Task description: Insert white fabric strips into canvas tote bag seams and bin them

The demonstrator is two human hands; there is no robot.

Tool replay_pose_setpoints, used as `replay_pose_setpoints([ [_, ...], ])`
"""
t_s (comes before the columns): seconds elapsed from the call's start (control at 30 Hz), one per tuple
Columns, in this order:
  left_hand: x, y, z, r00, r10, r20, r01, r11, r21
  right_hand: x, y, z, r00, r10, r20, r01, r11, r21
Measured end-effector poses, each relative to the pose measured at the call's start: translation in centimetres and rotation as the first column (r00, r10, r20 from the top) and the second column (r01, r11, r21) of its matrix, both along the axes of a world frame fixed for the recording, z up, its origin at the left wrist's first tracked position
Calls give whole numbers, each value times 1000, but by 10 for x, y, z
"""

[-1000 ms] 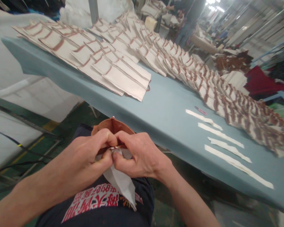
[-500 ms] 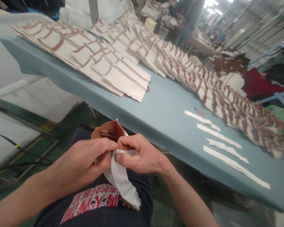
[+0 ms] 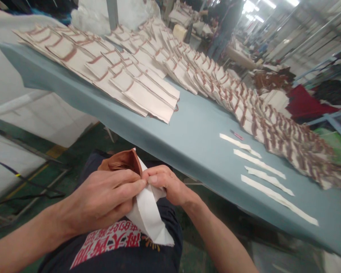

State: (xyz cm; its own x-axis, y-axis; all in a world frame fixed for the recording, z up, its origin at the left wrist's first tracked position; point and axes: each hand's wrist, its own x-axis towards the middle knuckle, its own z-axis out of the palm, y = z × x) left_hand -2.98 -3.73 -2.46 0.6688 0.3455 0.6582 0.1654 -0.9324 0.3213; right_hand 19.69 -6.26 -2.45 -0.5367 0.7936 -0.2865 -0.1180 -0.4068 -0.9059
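Close in front of my body, a piece of fabric with a brown side (image 3: 121, 160) and a white side (image 3: 152, 216) is held between both hands. My left hand (image 3: 110, 193) is closed, its thumb and fingertips pinching the edge where brown meets white. Right beside it, my right hand (image 3: 165, 184) pinches the same edge, fingertips almost touching those of the left. The brown part stands up in a folded pocket shape above the left hand. Below the hands, the white part hangs down over my dark apron (image 3: 170, 242) with red lettering.
A blue-covered table (image 3: 193, 132) slants across the view. On it lie overlapping cream pieces with brown edges (image 3: 147, 93), a long row of similar pieces (image 3: 244, 106), several cream strips (image 3: 278, 199) and small red-handled snips (image 3: 237, 134). White bins (image 3: 59, 121) stand at left.
The fabric's brown part has opened wider and tipped leftward. My right fingers have shifted along the edge, and more of the white side now shows.
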Motion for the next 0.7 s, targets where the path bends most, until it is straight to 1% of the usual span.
replay_pose_setpoints([
  [0.17, 0, -8, -23, 991, 132, -18, -131, 989, 75, -4, -10, -16, 991, -107, -83, 101, 992, -69],
  [0.23, 1, -9, -28, 987, 157, -24, -154, 985, 82, -7, -13, -22, 984, -141, -107, 132, 987, -86],
  [0.27, 1, -9, -28, 989, 149, -18, -148, 987, 68, -9, -14, -23, 983, -147, -111, 137, 986, -92],
  [0.33, -1, -13, -23, 993, 120, 11, -120, 993, -1, -10, -15, -21, 987, -121, -108, 111, 990, -87],
  [0.37, -3, -15, -18, 992, 123, 14, -122, 991, -48, -9, -15, -18, 990, -96, -104, 88, 993, -78],
  [0.47, -9, -24, -4, 982, 179, -64, -187, 970, -158, -4, -16, -2, 996, -43, -84, 40, 999, -31],
  [0.5, -10, -26, 1, 978, 188, -87, -202, 960, -196, -1, -16, 4, 997, -36, -73, 35, 999, -8],
  [0.53, -11, -27, 6, 980, 173, -94, -191, 951, -243, 1, -16, 10, 998, -28, -60, 29, 999, 17],
  [0.6, -10, -28, 15, 990, 129, -65, -143, 923, -358, 5, -16, 19, 1000, 4, -28, -2, 998, 66],
  [0.7, -4, -23, 26, 992, 121, -33, -121, 863, -490, 9, -16, 28, 998, 50, 31, -54, 990, 133],
])
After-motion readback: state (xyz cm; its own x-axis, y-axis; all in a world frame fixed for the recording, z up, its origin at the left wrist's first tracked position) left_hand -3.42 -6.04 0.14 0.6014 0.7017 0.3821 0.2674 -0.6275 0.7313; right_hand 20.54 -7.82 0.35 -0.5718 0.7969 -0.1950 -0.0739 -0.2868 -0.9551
